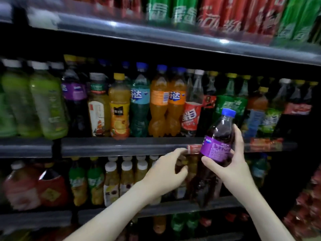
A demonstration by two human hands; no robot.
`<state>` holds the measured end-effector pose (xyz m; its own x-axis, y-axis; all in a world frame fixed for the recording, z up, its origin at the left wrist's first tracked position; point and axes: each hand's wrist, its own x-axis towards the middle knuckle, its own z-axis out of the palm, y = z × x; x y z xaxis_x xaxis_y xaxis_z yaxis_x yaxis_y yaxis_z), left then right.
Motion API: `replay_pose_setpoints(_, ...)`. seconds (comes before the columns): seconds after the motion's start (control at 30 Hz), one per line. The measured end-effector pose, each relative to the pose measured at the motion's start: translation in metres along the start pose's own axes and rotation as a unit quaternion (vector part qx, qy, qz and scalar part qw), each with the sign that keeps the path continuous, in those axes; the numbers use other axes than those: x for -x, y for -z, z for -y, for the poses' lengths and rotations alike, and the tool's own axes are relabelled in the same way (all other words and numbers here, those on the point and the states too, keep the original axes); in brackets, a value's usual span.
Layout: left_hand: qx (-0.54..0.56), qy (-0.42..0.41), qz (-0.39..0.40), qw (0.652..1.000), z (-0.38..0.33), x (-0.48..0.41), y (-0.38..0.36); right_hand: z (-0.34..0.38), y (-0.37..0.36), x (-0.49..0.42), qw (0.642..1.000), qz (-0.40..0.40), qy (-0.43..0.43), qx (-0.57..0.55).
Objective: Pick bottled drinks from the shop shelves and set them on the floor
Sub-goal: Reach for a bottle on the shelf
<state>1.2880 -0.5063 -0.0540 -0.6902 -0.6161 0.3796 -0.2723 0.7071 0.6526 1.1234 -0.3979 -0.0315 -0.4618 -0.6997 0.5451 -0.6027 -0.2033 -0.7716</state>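
Right hand (232, 164) grips purple-label bottle (219, 140) at its middle, upright, before the shelf (121, 146). Left hand (166, 171), just left, fingers loosely curled, holds nothing.

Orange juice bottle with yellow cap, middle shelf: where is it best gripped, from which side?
Probably at the narrow neck of the juice bottle, from the front: it stands upright at the shelf edge, and neighbours crowd its body on both sides.
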Motion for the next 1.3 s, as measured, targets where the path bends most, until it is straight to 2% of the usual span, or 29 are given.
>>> replay_pose_setpoints(0.1, -0.071, 0.003, -0.12, 0.99, 0.023, 0.003, 0.044, 0.013, -0.029, -0.015, 0.999, 0.024, 0.024, -0.037)
replay_pose_setpoints(0.17, -0.132, -0.007, -0.206, 0.97, 0.037, 0.007, 0.081, 0.026, -0.052, -0.024, 0.997, 0.047, 0.042, -0.055)
replay_pose_setpoints(0.23, -0.197, -0.02, -0.287, 0.937, 0.051, 0.009, 0.119, 0.039, -0.079, -0.032, 0.994, 0.06, 0.071, -0.052)
replay_pose_setpoints(0.3, -0.284, -0.03, -0.354, 0.891, 0.065, 0.008, 0.152, 0.053, -0.107, -0.041, 0.992, 0.063, 0.095, -0.053)
replay_pose_setpoints(0.37, -0.369, -0.02, -0.377, 0.849, 0.078, 0.004, 0.179, 0.07, -0.134, -0.048, 0.99, 0.062, 0.103, -0.077)
replay_pose_setpoints(0.5, -0.463, -0.028, -0.355, 0.812, 0.098, -0.01, 0.212, 0.097, -0.182, -0.057, 0.986, 0.043, 0.118, -0.108)
replay_pose_setpoints(0.63, -0.483, -0.05, -0.303, 0.82, 0.106, -0.028, 0.221, 0.104, -0.205, -0.057, 0.986, 0.021, 0.126, -0.105)
replay_pose_setpoints(0.8, -0.472, -0.061, -0.281, 0.833, 0.115, -0.042, 0.214, 0.101, -0.203, -0.057, 0.988, -0.001, 0.141, -0.07)
replay_pose_setpoints(0.93, -0.376, -0.076, -0.309, 0.87, 0.121, -0.043, 0.21, 0.102, -0.194, -0.06, 0.986, -0.013, 0.153, -0.063)
replay_pose_setpoints(1.13, -0.28, -0.201, -0.391, 0.853, 0.131, -0.012, 0.194, 0.106, -0.196, -0.059, 0.973, -0.045, 0.209, -0.083)
replay_pose_setpoints(1.3, -0.165, -0.226, -0.427, 0.86, 0.129, 0.01, 0.194, 0.112, -0.213, -0.061, 0.948, -0.113, 0.28, -0.095)
